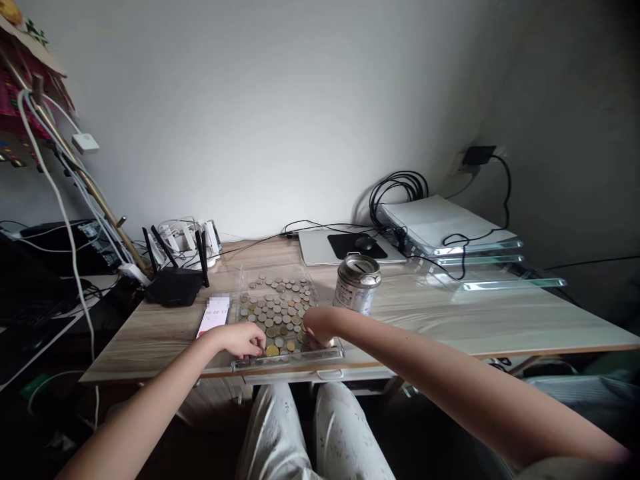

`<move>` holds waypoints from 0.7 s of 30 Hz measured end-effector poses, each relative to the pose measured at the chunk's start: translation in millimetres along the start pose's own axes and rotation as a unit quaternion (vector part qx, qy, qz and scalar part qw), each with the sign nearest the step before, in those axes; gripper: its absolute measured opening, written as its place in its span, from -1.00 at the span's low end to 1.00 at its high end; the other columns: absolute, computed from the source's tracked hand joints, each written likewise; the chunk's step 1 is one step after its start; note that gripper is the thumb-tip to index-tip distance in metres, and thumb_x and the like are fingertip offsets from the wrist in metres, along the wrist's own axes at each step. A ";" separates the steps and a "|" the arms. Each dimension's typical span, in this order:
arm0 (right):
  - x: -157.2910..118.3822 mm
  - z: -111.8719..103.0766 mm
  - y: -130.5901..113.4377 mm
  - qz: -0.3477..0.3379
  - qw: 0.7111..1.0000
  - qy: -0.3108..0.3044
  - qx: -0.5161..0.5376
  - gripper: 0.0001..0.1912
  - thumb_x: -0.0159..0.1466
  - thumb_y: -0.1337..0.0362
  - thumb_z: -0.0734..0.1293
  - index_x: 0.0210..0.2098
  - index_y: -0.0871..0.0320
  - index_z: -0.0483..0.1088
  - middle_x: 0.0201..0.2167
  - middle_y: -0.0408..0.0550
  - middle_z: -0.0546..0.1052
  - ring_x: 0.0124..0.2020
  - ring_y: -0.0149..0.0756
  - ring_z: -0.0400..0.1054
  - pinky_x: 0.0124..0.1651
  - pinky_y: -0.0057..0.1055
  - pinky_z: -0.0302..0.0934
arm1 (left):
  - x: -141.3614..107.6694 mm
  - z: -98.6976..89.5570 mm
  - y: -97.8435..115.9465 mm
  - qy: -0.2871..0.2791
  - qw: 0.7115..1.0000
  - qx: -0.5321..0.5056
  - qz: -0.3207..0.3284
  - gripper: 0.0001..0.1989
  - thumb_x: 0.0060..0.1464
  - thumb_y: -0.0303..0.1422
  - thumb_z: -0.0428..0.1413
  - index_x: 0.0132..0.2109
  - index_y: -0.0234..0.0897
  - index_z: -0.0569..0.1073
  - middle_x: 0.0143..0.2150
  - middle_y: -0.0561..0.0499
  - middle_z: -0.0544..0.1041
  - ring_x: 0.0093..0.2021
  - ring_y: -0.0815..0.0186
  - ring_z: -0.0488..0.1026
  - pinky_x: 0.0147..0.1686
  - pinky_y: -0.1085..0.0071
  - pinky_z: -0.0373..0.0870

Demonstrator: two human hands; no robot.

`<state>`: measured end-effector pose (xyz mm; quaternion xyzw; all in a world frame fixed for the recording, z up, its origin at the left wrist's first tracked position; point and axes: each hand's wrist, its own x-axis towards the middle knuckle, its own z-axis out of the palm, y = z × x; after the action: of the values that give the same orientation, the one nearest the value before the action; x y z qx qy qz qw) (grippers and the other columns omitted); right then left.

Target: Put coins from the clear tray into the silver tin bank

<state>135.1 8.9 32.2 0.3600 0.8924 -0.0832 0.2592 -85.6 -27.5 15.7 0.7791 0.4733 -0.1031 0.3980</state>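
Note:
Several silver and gold coins [277, 308] lie spread in a clear shallow tray [290, 361] at the desk's front. My left hand [245, 339] is at the tray's near left corner, fingers curled down and fingertips together. Whatever may be in them is too small to make out. Beside those fingertips lies a larger gold coin [272, 351]. My right hand [319, 325] bends down over the tray's near right part, touching or close to the coins. Its fingers are mostly hidden by the back of the hand. Behind it stands a round metal coin can [358, 283] with a slotted lid.
Left of the tray lies a phone [214, 316] showing a timer. A black router [175, 285] stands farther left. Behind the can are a laptop [314, 248], a mouse pad [345, 247] and a mouse [365, 243]. Stacked clear trays [490, 252] and cables fill the back right.

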 end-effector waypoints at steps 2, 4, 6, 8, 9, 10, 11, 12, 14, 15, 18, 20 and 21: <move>10.2 5.0 1.5 0.031 0.999 -0.005 0.036 -0.80 -0.35 0.52 0.39 -0.85 0.19 0.28 -0.75 -0.11 0.37 -0.38 -0.17 0.32 -0.26 -0.34 0.14 | -2.2 -0.7 4.2 0.020 0.998 0.052 0.017 -0.82 -0.09 -0.38 -0.01 -0.30 -0.26 0.43 -0.46 0.07 0.44 -0.54 0.44 0.31 -0.57 0.57 0.19; 21.2 9.2 3.7 0.059 0.995 -0.012 0.076 -0.78 -0.38 0.54 0.39 -0.86 0.19 0.27 -0.79 -0.15 0.33 -0.38 -0.18 0.32 -0.23 -0.32 0.14 | -3.7 -2.2 8.1 0.039 0.993 0.110 0.030 -0.84 -0.12 -0.41 0.00 -0.35 -0.26 0.44 -0.45 0.07 0.45 -0.51 0.43 0.31 -0.55 0.56 0.18; 29.9 11.6 6.1 0.072 0.991 -0.017 0.107 -0.83 -0.35 0.51 0.39 -0.80 0.18 0.34 -0.80 -0.19 0.32 -0.42 -0.23 0.33 -0.25 -0.35 0.15 | -3.6 -3.7 10.0 0.026 0.992 0.118 0.022 -0.86 -0.12 -0.40 -0.01 -0.38 -0.27 0.43 -0.48 0.07 0.45 -0.52 0.42 0.32 -0.55 0.55 0.18; 34.8 12.3 8.1 0.067 0.989 -0.020 0.128 -0.87 -0.29 0.46 0.39 -0.70 0.16 0.41 -0.76 -0.21 0.35 -0.45 -0.30 0.33 -0.29 -0.40 0.17 | -1.9 -4.2 9.0 -0.001 0.997 0.078 0.005 -0.86 -0.11 -0.39 -0.02 -0.38 -0.27 0.40 -0.53 0.08 0.41 -0.57 0.42 0.31 -0.59 0.53 0.19; 35.7 12.1 8.9 0.063 0.988 -0.022 0.136 -0.86 -0.27 0.45 0.39 -0.65 0.16 0.44 -0.73 -0.21 0.38 -0.45 -0.32 0.33 -0.31 -0.43 0.17 | -0.8 -3.9 7.4 -0.009 0.999 0.050 -0.002 -0.87 -0.10 -0.38 -0.03 -0.38 -0.27 0.39 -0.55 0.09 0.40 -0.59 0.42 0.30 -0.60 0.53 0.19; 35.7 11.7 9.5 0.060 0.988 -0.024 0.143 -0.85 -0.26 0.44 0.38 -0.62 0.16 0.45 -0.70 -0.20 0.40 -0.44 -0.33 0.34 -0.31 -0.45 0.16 | 0.4 -3.2 5.5 -0.009 1.000 0.022 -0.008 -0.88 -0.10 -0.37 -0.02 -0.38 -0.27 0.37 -0.56 0.09 0.39 -0.60 0.42 0.30 -0.62 0.53 0.20; 34.9 11.2 9.9 0.057 0.987 -0.028 0.146 -0.84 -0.25 0.45 0.38 -0.60 0.17 0.45 -0.68 -0.18 0.42 -0.43 -0.33 0.34 -0.32 -0.45 0.16 | 1.5 -2.3 3.5 -0.003 1.000 -0.005 -0.014 -0.89 -0.10 -0.36 -0.01 -0.39 -0.28 0.36 -0.57 0.10 0.38 -0.61 0.42 0.30 -0.63 0.53 0.20; 33.5 10.5 10.2 0.055 0.987 -0.036 0.147 -0.84 -0.25 0.45 0.38 -0.60 0.18 0.45 -0.66 -0.17 0.43 -0.42 -0.33 0.34 -0.33 -0.46 0.16 | 2.4 -1.3 1.7 0.005 0.999 -0.032 -0.021 -0.89 -0.10 -0.35 0.00 -0.39 -0.28 0.34 -0.57 0.10 0.38 -0.62 0.42 0.30 -0.63 0.52 0.21; 29.2 8.8 10.3 0.052 0.987 -0.061 0.143 -0.85 -0.26 0.48 0.37 -0.62 0.20 0.44 -0.66 -0.15 0.44 -0.46 -0.33 0.34 -0.36 -0.46 0.17 | 3.5 0.8 0.0 0.029 0.995 -0.087 -0.030 -0.89 -0.09 -0.33 0.01 -0.42 -0.30 0.31 -0.59 0.09 0.38 -0.63 0.42 0.31 -0.62 0.51 0.24; 26.5 7.8 10.1 0.050 0.986 -0.077 0.137 -0.86 -0.27 0.50 0.35 -0.65 0.21 0.43 -0.68 -0.16 0.42 -0.50 -0.33 0.34 -0.38 -0.46 0.17 | 3.9 1.7 0.4 0.049 0.991 -0.120 -0.029 -0.88 -0.08 -0.32 0.01 -0.42 -0.30 0.30 -0.59 0.09 0.38 -0.63 0.42 0.32 -0.61 0.50 0.25; 17.1 3.7 9.7 0.038 0.985 -0.117 0.120 -0.86 -0.30 0.56 0.30 -0.72 0.24 0.39 -0.80 -0.21 0.34 -0.63 -0.36 0.29 -0.45 -0.44 0.16 | 6.5 4.8 6.9 0.129 0.951 -0.281 0.010 -0.86 -0.04 -0.31 0.01 -0.41 -0.31 0.27 -0.57 0.05 0.42 -0.59 0.41 0.37 -0.56 0.48 0.28; 10.2 0.1 11.3 0.030 0.986 -0.119 0.112 -0.86 -0.28 0.55 0.29 -0.71 0.24 0.39 -0.84 -0.24 0.29 -0.66 -0.37 0.27 -0.47 -0.44 0.15 | 12.5 8.1 14.5 0.182 0.881 -0.433 0.058 -0.88 -0.02 -0.33 0.01 -0.38 -0.31 0.26 -0.52 0.03 0.44 -0.54 0.42 0.40 -0.50 0.48 0.31; 6.8 -2.1 13.2 0.026 0.987 -0.104 0.119 -0.87 -0.26 0.53 0.30 -0.68 0.23 0.40 -0.85 -0.25 0.28 -0.67 -0.38 0.26 -0.48 -0.45 0.15 | 17.5 10.3 18.8 0.210 0.832 -0.507 0.083 -0.90 0.00 -0.35 0.00 -0.36 -0.31 0.26 -0.50 0.01 0.45 -0.52 0.42 0.41 -0.47 0.48 0.33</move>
<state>139.2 23.2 30.9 0.4009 0.8347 -0.2188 0.3077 -58.6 -27.9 9.3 0.5067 0.4649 0.3510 0.6355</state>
